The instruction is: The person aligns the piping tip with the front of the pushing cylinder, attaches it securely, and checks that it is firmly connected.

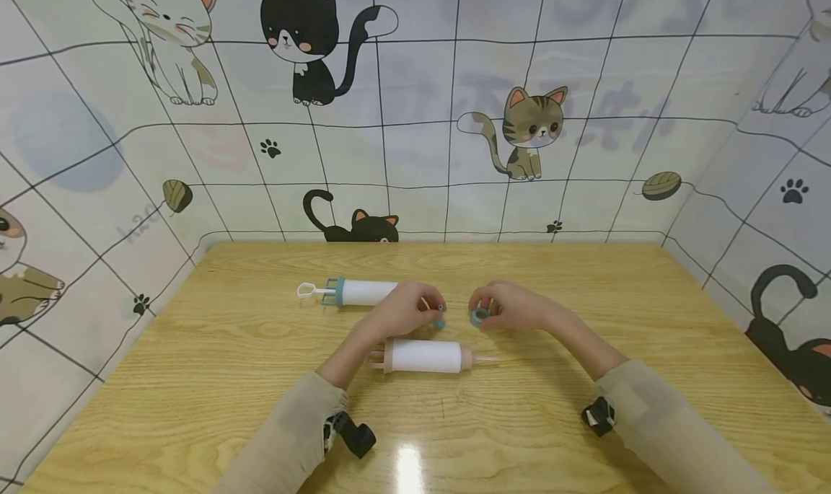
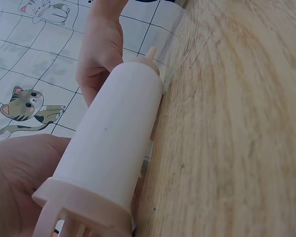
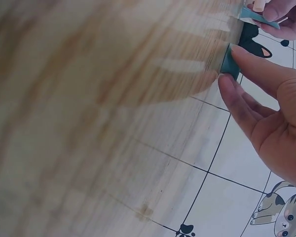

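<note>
The right hand pinches a small teal ring at the table surface; its thumb and fingertips on the ring show in the right wrist view. To its left, the left hand holds a small teal piece between thumb and fingers. A white tube with pink ends lies just in front of the hands, its nozzle to the right. Behind the left hand lies another white tube with a teal end and a white pull handle; the hand covers its right end.
Both tubes lie on the wooden table. A wall covering with cat drawings rises at the table's back edge and along both sides. Black wrist cameras are strapped at both sleeves.
</note>
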Motion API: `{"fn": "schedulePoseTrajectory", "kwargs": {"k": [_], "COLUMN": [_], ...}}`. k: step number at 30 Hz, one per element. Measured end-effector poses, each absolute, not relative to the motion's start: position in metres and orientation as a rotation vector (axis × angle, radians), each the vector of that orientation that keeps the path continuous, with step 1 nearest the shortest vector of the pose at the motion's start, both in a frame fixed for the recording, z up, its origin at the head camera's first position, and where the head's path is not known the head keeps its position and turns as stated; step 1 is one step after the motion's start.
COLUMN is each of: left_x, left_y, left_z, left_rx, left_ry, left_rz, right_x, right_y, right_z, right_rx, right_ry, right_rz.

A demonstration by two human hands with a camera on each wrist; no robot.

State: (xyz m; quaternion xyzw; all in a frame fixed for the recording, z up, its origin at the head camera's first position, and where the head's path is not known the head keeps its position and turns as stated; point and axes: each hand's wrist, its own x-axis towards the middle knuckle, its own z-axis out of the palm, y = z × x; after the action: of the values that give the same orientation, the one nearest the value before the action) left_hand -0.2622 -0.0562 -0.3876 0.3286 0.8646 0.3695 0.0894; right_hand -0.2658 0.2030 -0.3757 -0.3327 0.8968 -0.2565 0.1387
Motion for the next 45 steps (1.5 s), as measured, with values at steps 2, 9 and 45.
{"fn": "schedulePoseTrajectory", "kwargs": {"k": [2,9,45], "left_x": [-0.262,-0.259,-0.239], "left_y": [-0.056,-0.058,-0.075], "left_z": [-0.388,-0.384,-0.358], "left_rx": [0.979,0.968,1.071], "left_ry": [2.577,2.616,2.605], "left_rz": [1.100,1.130,1.325], "right_x": [-0.266,-0.267,-0.230], "right_y": [0.203,0.201,0.207], "right_z": [-0.375,-0.373,-0.340], "right_rx": [-0.968,-1.003,-1.110], "right_ry": [2.611,2.711,2.828], "right_rz": [-0.759,-0.824,-1.253]}}
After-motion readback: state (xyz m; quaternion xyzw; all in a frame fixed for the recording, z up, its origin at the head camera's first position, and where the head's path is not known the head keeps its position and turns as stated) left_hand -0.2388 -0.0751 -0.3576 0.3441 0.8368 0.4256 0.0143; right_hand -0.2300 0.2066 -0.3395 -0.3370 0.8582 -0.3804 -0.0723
